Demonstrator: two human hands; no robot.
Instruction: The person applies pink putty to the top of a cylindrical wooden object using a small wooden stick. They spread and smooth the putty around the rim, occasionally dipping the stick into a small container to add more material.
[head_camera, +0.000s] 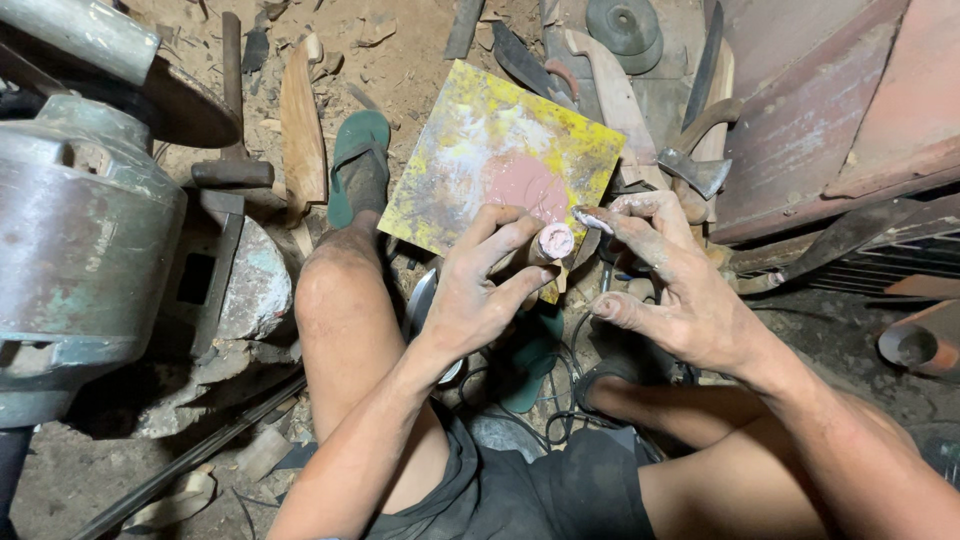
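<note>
At the far left of the floor stands a heavy grey metal machine (80, 230), its rounded housing filling that edge of the view. Just right of it, a hammer (232, 130) lies on the dirt floor (400, 70) with its head toward the person, and beside that a pale wooden piece (302, 130) lies lengthwise. A green sandal (358, 160) sits on the person's foot next to the wood, the bare knee below it.

In the middle of the floor lies a square board (500, 160) smeared with yellow, white and a pinkish patch, tilted so one corner points away from the person. The left hand (480, 290) hovers over the near edge of this board, its fingers closed around a short wooden handle (548, 245) whose round end, coated in pink paste, faces up. The thumb and forefinger clamp the handle from either side.

Just to the right, the right hand (670, 290) is loose and holds nothing: its fingers are spread, the forefinger tip whitened with paste and stretched toward the pink end of the handle, very near it; whether it touches cannot be told.

Beyond the hands, near the far edge of the floor, lie dark blades and curved wooden handles, a small axe head (695, 170) among them. A round grey disc (625, 25) rests at the far edge. Rusty red metal sheets (830, 110) lean along the right side, and a rusted pipe end (915, 345) lies at the right edge.
</note>
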